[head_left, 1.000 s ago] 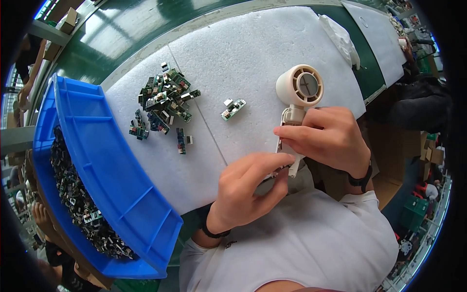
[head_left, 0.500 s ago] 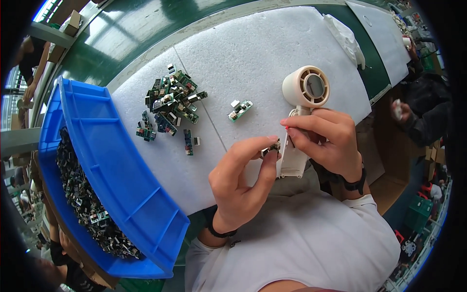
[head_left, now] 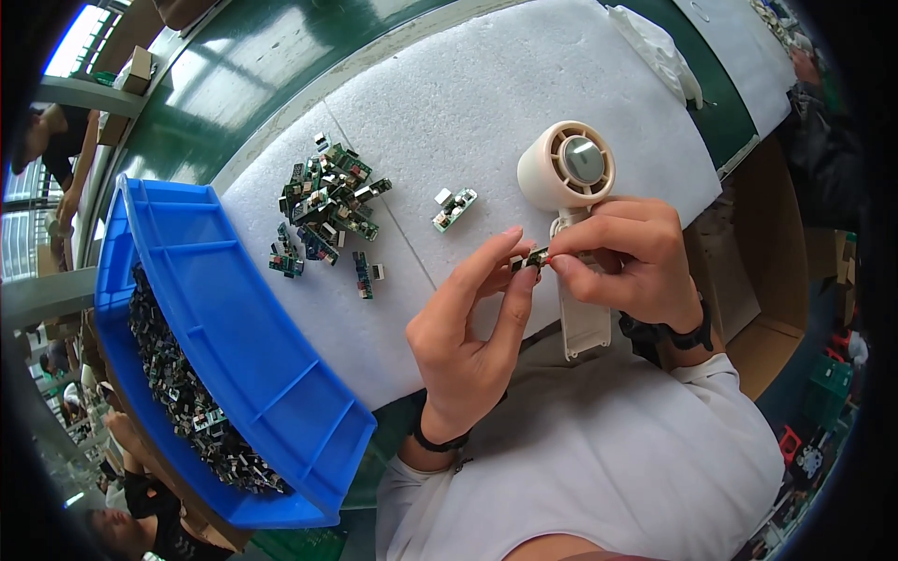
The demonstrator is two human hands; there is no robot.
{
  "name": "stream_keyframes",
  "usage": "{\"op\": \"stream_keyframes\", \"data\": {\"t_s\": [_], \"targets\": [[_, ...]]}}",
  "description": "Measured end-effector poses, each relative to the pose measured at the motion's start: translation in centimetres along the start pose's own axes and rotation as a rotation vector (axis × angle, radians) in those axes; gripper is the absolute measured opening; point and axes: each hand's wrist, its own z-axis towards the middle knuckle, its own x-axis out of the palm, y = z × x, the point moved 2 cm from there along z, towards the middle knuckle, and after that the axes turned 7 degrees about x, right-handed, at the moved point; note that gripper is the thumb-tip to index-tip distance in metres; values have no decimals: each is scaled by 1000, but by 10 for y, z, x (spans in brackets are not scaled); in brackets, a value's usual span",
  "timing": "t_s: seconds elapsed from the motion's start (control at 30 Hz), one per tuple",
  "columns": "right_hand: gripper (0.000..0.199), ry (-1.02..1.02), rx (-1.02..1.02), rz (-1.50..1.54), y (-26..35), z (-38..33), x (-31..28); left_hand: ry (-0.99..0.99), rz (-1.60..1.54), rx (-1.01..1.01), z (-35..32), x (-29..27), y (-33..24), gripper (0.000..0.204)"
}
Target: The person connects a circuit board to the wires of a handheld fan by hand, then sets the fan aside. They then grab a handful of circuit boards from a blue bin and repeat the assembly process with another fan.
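Observation:
My left hand (head_left: 472, 323) is closed, pinching a small circuit board (head_left: 531, 260) between thumb and fingertips. My right hand (head_left: 627, 252) is closed too; its thumb and forefinger pinch a thin red piece, like a wire end, against the right end of that board. A cream handheld fan (head_left: 547, 173) with a round head lies just beyond my right hand. Its handle shell (head_left: 586, 323) stretches toward me below the right fingers, its hollow inside showing. A lone circuit board (head_left: 455, 208) rests on the white foam sheet (head_left: 468, 93), left of the fan.
A heap of circuit boards (head_left: 327, 192) covers the foam's left part, with a single board (head_left: 363, 276) nearer me. At left stands a blue bin (head_left: 253, 327) holding many dark parts. A white bag (head_left: 655, 56) lies far right; a cardboard box (head_left: 781, 271) stands at right.
My hands have come together, and the board in my left hand now meets the red piece at my right fingertips. The fan head has shifted slightly left; the handle's lower end has swung right.

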Motion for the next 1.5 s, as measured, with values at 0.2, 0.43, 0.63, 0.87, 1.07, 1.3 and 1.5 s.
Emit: {"op": "stream_keyframes", "data": {"t_s": [0.2, 0.43, 0.63, 0.87, 1.07, 1.3, 1.5], "targets": [[14, 8, -83, 3, -10, -3, -9, 45, 49, 3, -2, 7, 3, 29], [15, -2, -213, -40, -22, -3, -19, 92, 73, 78, 2, 14, 3, 30], [21, 3, -257, 12, -28, -1, -22, 167, -158, -98, 6, 5, 4, 34], [25, -36, -253, 124, -40, 1, -11, 237, -321, -195, 13, -2, 10, 35], [26, -45, -271, 164, -49, 8, -2, 250, -309, -210, 20, -7, 18, 35], [27, -43, -264, 210, -57, 16, 8, 243, -317, -262, 26, -14, 27, 34], [30, 7, -292, 216, -65, 14, 13, 308, -334, -271, 27, -21, 33, 36]]}}
